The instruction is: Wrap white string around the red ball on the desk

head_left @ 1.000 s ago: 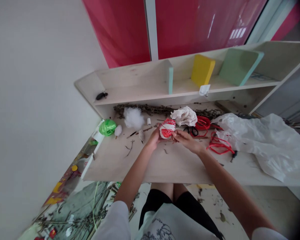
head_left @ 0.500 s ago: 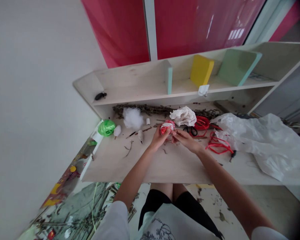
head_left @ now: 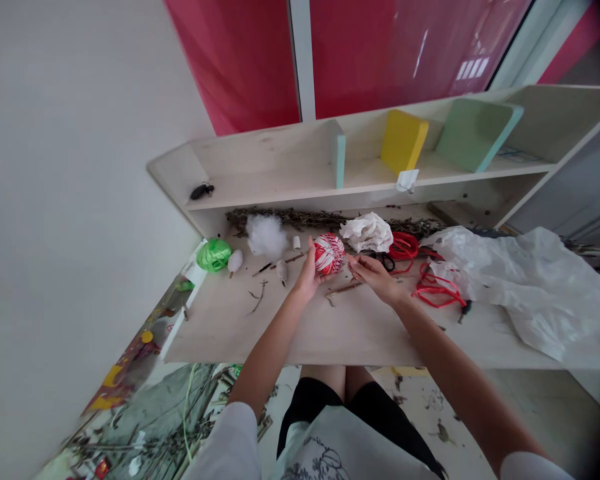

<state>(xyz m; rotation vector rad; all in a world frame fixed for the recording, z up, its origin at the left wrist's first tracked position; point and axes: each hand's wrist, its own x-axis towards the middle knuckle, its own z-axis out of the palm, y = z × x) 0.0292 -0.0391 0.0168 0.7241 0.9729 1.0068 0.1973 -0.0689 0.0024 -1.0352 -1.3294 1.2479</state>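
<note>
A red and white ball of wound ribbon (head_left: 329, 253) rests in my left hand (head_left: 307, 275), whose fingers curl round its left side above the wooden worktop (head_left: 280, 327). My right hand (head_left: 375, 275) is just right of the ball, fingers pinched together near its edge; what it pinches is too small to name. A thin twig (head_left: 343, 289) lies on the worktop under my hands.
Behind the ball lie crumpled white paper (head_left: 369, 231), black scissors (head_left: 383, 261), red cord loops (head_left: 433, 287) and a row of dry twigs (head_left: 290, 217). White stuffing (head_left: 266, 235) and a green ribbon ball (head_left: 214, 254) sit left. A large white plastic bag (head_left: 535, 287) covers the right.
The ball has been turned and lifted slightly in my left hand, now showing its round striped face. My right hand stays beside it, shifted a little right.
</note>
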